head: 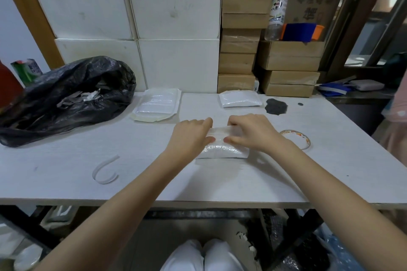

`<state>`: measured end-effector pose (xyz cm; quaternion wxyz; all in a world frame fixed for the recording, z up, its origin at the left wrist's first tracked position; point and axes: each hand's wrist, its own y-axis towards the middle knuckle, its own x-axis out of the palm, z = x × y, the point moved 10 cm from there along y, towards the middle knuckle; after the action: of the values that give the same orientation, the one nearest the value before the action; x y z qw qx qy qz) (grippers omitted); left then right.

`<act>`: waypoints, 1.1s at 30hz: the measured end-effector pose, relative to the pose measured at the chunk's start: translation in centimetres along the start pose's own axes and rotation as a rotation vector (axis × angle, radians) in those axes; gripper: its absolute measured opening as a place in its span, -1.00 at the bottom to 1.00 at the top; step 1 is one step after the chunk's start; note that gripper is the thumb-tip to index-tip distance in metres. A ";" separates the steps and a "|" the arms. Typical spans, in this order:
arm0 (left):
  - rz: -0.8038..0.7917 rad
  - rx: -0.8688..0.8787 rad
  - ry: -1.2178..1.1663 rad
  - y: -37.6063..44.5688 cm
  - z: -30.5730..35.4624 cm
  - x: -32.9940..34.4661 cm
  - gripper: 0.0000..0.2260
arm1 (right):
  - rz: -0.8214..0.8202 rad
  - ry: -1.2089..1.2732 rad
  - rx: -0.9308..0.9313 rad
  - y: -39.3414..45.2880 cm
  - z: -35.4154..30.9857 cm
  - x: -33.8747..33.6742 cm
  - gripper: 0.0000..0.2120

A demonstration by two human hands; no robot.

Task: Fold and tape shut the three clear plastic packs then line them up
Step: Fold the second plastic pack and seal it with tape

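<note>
A clear plastic pack (222, 149) with white contents lies in the middle of the white table (66, 178). My left hand (190, 134) grips its left upper part, fingers curled over the folded flap. My right hand (253, 130) pinches the flap from the right. A stack of flat, unfolded clear packs (157, 103) lies at the back, left of centre. Another folded pack (240, 99) sits at the back right. A roll of clear tape (297, 138) lies flat just right of my right wrist.
A black rubbish bag (66, 97) with paper strips fills the table's left. A curled white backing strip (104, 171) lies at front left. A dark stain (276, 105) marks the back right. Cardboard boxes (242, 50) and a bottle (276, 6) stand behind.
</note>
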<state>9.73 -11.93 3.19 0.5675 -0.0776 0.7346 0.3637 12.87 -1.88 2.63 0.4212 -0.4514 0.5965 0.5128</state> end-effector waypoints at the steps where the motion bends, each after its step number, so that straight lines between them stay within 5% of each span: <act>1: 0.046 0.028 0.015 -0.5 0.3 0.0 -0.72 | 0.020 -0.045 -0.013 -0.4 -0.3 0.0 -0.73; 4: 0.137 0.070 -0.041 -2.2 0.6 0.4 -0.83 | 0.062 -0.115 -0.054 -1.6 -0.6 0.6 -0.81; 7: 0.057 0.120 -0.031 -4.1 1.0 2.1 -0.63 | 0.135 -0.078 -0.142 -3.3 -0.7 1.7 -0.81; 11: -0.099 0.137 -0.074 -6.0 0.8 4.2 -0.45 | 0.109 0.066 -0.141 -5.2 0.0 3.5 -0.48; 16: -0.225 0.132 -0.170 -6.9 0.9 5.3 -0.32 | -0.102 0.754 0.089 -6.8 1.2 6.3 -0.43; 19: -0.238 0.107 -0.248 -7.1 0.8 5.2 -0.33 | -0.008 1.124 0.324 -6.5 2.4 5.1 -0.49; 24: -0.231 0.115 -0.218 -7.2 0.4 5.9 -0.32 | -0.001 0.334 0.051 -5.0 -0.7 2.0 -0.49; 26: -0.209 0.120 -0.230 -7.3 0.4 5.7 -0.30 | -0.052 0.202 0.012 -4.8 -1.7 3.3 -0.47; 30: -0.259 -0.143 -0.746 -6.5 -1.0 5.2 -0.56 | -0.133 0.360 0.081 -5.3 -1.0 6.0 -0.48; 33: -0.138 -0.484 -1.175 -5.6 -3.7 5.2 -0.68 | -0.177 0.852 0.232 -6.0 0.0 6.9 -0.52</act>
<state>8.01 -16.71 -3.62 0.8643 -0.0383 0.1913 0.4637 17.07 -2.98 -5.44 0.2281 -0.6215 0.7292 0.1729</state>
